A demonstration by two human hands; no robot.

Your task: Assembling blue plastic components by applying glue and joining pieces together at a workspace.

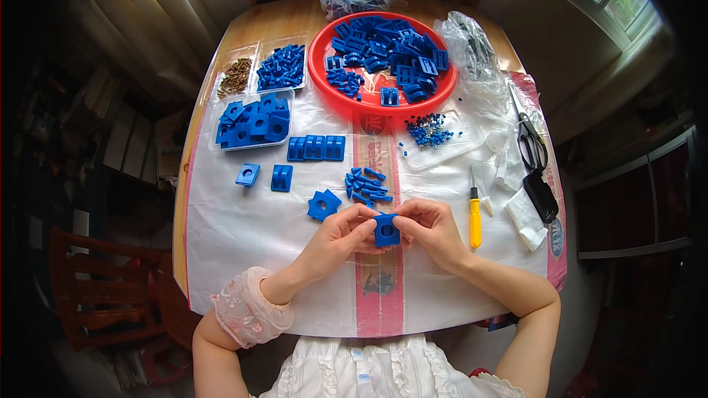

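Note:
Between both hands, above the near middle of the table, I hold a square blue plastic part with a round hole. My left hand pinches its left side, with the thumb on the face. On the other side, my right hand grips the upper right edge between thumb and fingers. Just left of my left hand lie blue square plates with holes, overlapping. Beyond my hands is a small heap of blue pointed pieces. Farther left stand single blue parts and a row of joined-looking blue parts.
A red round tray of blue parts stands at the back. Clear boxes hold blue plates, small blue pieces and brass-coloured screws. At right lie a yellow-handled screwdriver, black scissors and small blue-and-silver bits.

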